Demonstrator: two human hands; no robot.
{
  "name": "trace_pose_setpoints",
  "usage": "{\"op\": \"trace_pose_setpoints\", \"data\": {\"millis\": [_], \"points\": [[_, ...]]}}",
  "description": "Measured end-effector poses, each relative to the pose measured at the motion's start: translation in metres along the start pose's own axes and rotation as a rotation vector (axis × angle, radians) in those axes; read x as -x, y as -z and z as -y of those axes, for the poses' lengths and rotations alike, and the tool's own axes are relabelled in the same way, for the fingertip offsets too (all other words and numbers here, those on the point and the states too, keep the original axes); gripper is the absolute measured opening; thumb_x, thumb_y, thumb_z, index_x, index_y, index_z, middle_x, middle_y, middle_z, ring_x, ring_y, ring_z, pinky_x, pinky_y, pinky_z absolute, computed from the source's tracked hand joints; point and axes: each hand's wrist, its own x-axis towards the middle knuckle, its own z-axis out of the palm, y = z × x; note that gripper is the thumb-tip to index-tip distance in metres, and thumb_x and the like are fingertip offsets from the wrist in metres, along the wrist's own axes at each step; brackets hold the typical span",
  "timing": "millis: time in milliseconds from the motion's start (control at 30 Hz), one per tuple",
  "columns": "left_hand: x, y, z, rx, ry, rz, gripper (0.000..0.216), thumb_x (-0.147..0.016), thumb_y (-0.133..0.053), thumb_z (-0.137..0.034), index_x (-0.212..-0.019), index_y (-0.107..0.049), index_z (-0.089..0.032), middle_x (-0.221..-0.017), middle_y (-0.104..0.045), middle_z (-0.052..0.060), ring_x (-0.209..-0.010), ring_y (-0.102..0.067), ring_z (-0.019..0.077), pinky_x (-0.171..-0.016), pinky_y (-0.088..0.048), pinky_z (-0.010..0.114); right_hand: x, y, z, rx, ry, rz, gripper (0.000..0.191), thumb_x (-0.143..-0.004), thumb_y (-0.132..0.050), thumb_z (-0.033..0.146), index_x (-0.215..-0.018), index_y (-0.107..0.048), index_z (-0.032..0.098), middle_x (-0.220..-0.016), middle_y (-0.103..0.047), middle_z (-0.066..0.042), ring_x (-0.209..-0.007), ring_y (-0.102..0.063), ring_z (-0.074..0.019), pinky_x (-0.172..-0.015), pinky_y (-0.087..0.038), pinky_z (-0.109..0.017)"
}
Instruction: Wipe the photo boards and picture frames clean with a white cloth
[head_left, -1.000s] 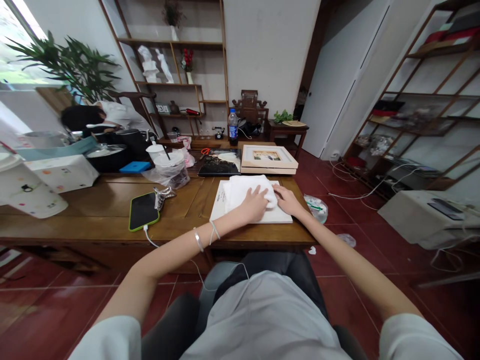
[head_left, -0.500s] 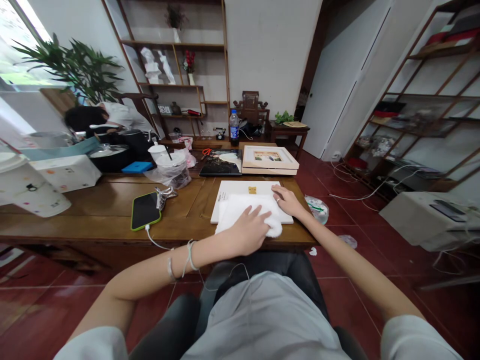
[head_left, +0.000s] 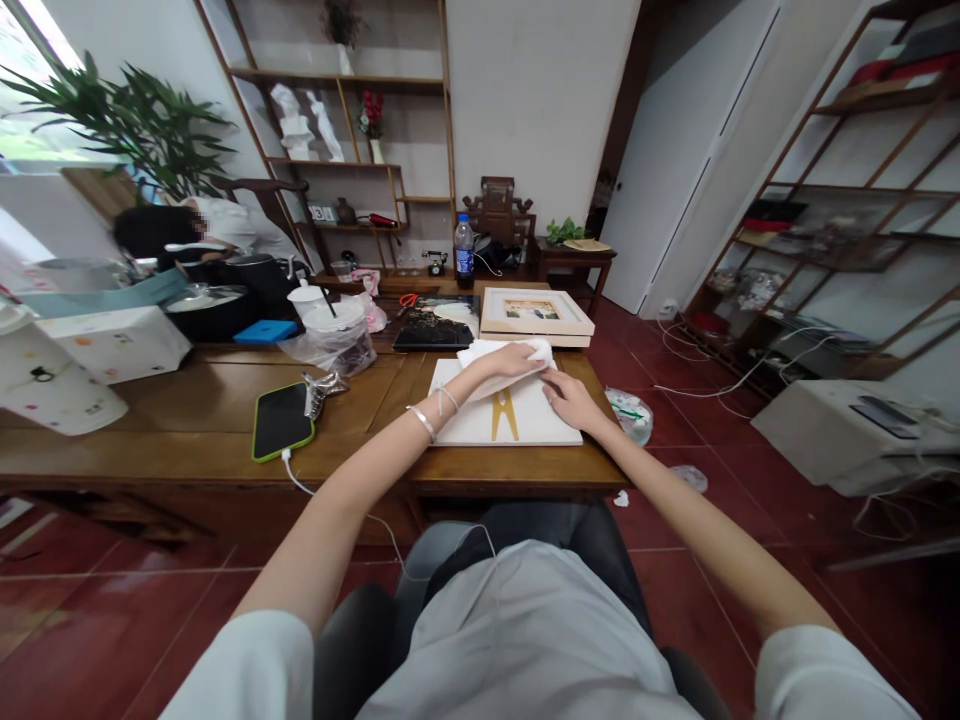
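A white flat board (head_left: 465, 425) with a gold clothes-peg-shaped mark lies on the wooden table (head_left: 187, 440) in front of me. My left hand (head_left: 514, 358) lies on a white cloth (head_left: 480, 352) at the board's far edge, fingers closed on it. My right hand (head_left: 566, 397) rests on the board's right side, fingers bent and pressing down beside the cloth.
A phone (head_left: 282, 421) in a green case on a cable lies left of the board. Behind stand a light wooden picture frame (head_left: 536, 316), a dark book (head_left: 435, 325), a plastic bag with cups (head_left: 334, 335) and a bottle (head_left: 464, 253). Another person (head_left: 180, 230) bends at far left.
My left hand has pushed the white cloth from the board's near edge to its far edge, uncovering the gold mark. My right hand has stayed on the board's right side.
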Motion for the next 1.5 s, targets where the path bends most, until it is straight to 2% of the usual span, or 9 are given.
{"op": "trace_pose_setpoints", "data": {"millis": [167, 367, 500, 633, 833, 933, 1067, 1300, 1500], "points": [[-0.004, -0.012, -0.016, -0.088, 0.010, -0.047, 0.034, -0.096, -0.038, -0.034, -0.099, -0.063, -0.010, -0.105, -0.067, 0.013, -0.095, -0.062, 0.0234, -0.084, -0.045, 0.030, 0.000, 0.002, 0.003, 0.008, 0.008, -0.008, 0.035, -0.084, -0.043, 0.014, -0.112, -0.063, 0.017, -0.116, -0.066, -0.011, -0.107, -0.060, -0.0255, -0.096, -0.044, -0.040], [0.022, -0.037, -0.033, -0.276, 0.039, -0.113, 0.030, -0.093, -0.040, -0.018, -0.110, -0.062, -0.008, -0.118, -0.062, 0.018, -0.113, -0.055, 0.0265, -0.095, -0.042, 0.036, 0.000, 0.006, 0.002, -0.078, -0.120, -0.149, 0.028, -0.081, -0.041, 0.014, -0.098, -0.064, 0.017, -0.103, -0.069, -0.010, -0.097, -0.063, -0.0246, -0.089, -0.047, -0.040], [0.057, -0.053, -0.067, -0.370, 0.024, -0.119, 0.033, -0.089, -0.043, -0.015, -0.115, -0.061, -0.005, -0.135, -0.049, 0.022, -0.131, -0.039, 0.0310, -0.106, -0.033, 0.045, 0.002, 0.008, 0.004, -0.216, -0.100, -0.183, 0.028, -0.084, -0.043, 0.020, -0.105, -0.061, 0.021, -0.110, -0.068, -0.007, -0.101, -0.062, -0.0215, -0.092, -0.047, -0.038], [0.106, -0.060, -0.098, -0.409, -0.122, -0.094, 0.032, -0.085, -0.048, -0.017, -0.110, -0.065, -0.006, -0.139, -0.043, 0.024, -0.133, -0.037, 0.0349, -0.105, -0.033, 0.049, 0.001, 0.007, 0.005, -0.169, -0.102, -0.157, 0.028, -0.086, -0.043, 0.026, -0.104, -0.063, 0.019, -0.111, -0.068, -0.009, -0.104, -0.062, -0.0224, -0.095, -0.045, -0.039], [0.155, -0.050, -0.104, -0.410, -0.351, -0.053, 0.023, -0.082, -0.049, -0.016, -0.092, -0.070, -0.011, -0.132, -0.052, 0.021, -0.126, -0.046, 0.0303, -0.100, -0.040, 0.042, 0.000, 0.001, 0.001, -0.054, -0.057, -0.076, 0.027, -0.083, -0.048, 0.021, -0.103, -0.065, 0.016, -0.112, -0.067, -0.012, -0.106, -0.061, -0.0243, -0.097, -0.044, -0.041], [0.147, -0.043, -0.092, -0.399, -0.314, -0.066, 0.026, -0.085, -0.046, -0.016, -0.095, -0.069, -0.011, -0.129, -0.055, 0.019, -0.123, -0.049, 0.0292, -0.098, -0.042, 0.040, 0.001, 0.000, -0.002, -0.024, -0.028, -0.065, 0.028, -0.081, -0.050, 0.017, -0.104, -0.066, 0.016, -0.116, -0.065, -0.013, -0.111, -0.059, -0.0251, -0.101, -0.042, -0.042], [0.107, -0.038, -0.061, -0.411, -0.167, -0.055, 0.027, -0.088, -0.045, -0.018, -0.099, -0.068, -0.011, -0.131, -0.054, 0.019, -0.123, -0.050, 0.0294, -0.097, -0.043, 0.041, 0.000, -0.002, -0.005, -0.026, -0.011, -0.077, 0.033, -0.077, -0.049, 0.011, -0.103, -0.068, 0.019, -0.115, -0.066, -0.010, -0.111, -0.059, -0.0244, -0.101, -0.042, -0.043], [0.041, -0.043, -0.002, -0.351, -0.056, -0.116, 0.033, -0.094, -0.038, -0.022, -0.114, -0.062, -0.010, -0.144, -0.041, 0.018, -0.137, -0.031, 0.0308, -0.108, -0.030, 0.049, 0.001, -0.001, -0.002, 0.014, -0.007, -0.052, 0.032, -0.081, -0.048, 0.013, -0.106, -0.066, 0.018, -0.117, -0.065, -0.011, -0.110, -0.059, -0.0238, -0.100, -0.042, -0.040], [0.048, -0.043, -0.015, -0.411, -0.091, -0.099, 0.030, -0.090, -0.043, -0.016, -0.109, -0.064, -0.011, -0.141, -0.044, 0.018, -0.132, -0.036, 0.0313, -0.105, -0.033, 0.050, 0.000, 0.001, 0.000, 0.011, 0.007, -0.046, 0.032, -0.080, -0.046, 0.012, -0.104, -0.066, 0.016, -0.114, -0.066, -0.011, -0.107, -0.060, -0.0243, -0.098, -0.043, -0.040]]}}
